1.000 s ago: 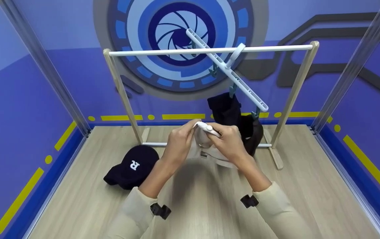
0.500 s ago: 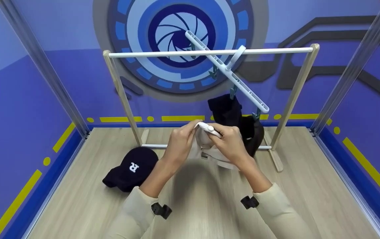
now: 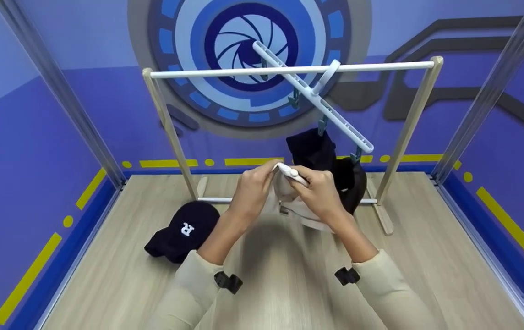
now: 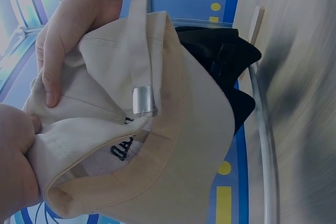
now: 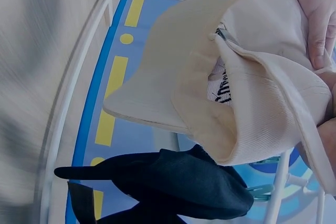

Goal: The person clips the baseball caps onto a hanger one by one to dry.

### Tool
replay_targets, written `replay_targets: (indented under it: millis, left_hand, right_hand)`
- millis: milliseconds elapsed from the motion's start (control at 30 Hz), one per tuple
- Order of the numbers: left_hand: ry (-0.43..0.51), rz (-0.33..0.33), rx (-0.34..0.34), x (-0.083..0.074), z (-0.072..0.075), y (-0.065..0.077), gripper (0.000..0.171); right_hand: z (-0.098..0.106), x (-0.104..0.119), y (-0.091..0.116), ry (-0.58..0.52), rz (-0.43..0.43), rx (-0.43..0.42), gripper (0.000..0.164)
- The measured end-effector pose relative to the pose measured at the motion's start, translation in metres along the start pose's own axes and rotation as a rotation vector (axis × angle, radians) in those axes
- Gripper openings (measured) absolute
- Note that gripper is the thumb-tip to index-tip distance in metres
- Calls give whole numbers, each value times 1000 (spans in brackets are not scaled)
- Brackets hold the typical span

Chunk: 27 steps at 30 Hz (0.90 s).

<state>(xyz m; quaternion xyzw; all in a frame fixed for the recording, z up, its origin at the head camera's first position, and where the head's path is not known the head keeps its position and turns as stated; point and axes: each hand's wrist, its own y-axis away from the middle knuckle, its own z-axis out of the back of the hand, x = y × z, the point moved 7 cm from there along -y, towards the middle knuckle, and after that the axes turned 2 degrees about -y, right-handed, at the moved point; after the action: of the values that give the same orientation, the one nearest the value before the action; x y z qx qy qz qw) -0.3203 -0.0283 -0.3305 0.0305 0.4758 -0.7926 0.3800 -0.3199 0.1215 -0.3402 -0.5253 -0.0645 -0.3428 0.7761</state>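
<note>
Between my hands is a beige baseball cap point(image 3: 307, 214), held above the table in front of the rack. My left hand point(image 3: 249, 192) pinches its fabric from the left, and my right hand point(image 3: 320, 195) grips the folded crown from the right. In the left wrist view the cap's back strap and metal buckle point(image 4: 142, 100) show, with dark lettering on the lining inside. The brim point(image 5: 152, 82) points away from the hands in the right wrist view. Some fingertips are hidden by the fabric.
A white clip hanger point(image 3: 335, 117) hangs slantwise on the rack's rail point(image 3: 225, 72). A black cap point(image 3: 310, 146) and a dark brown cap point(image 3: 359, 183) are clipped to its near half. Left on the table lies a navy cap point(image 3: 198, 224) marked R.
Both hands keep hold of the beige cap and have shifted very slightly up and to the right. The hanger has turned a little on the rail.
</note>
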Motion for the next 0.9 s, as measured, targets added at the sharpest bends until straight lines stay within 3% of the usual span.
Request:
replay_targets:
  millis: [333, 500, 667, 900]
  left_hand:
    - [-59, 0, 85, -2, -6, -11, 24]
    - [-94, 30, 160, 2, -7, -16, 25]
    - [-104, 35, 184, 4, -8, -21, 24]
    - [-116, 47, 218, 5, -8, -32, 23]
  right_hand:
    - [7, -3, -4, 39, -48, -27, 10]
    - [7, -10, -2, 59, -105, -55, 8]
    - [7, -12, -3, 91, -157, -79, 10]
    - [9, -8, -11, 168, -143, -87, 14]
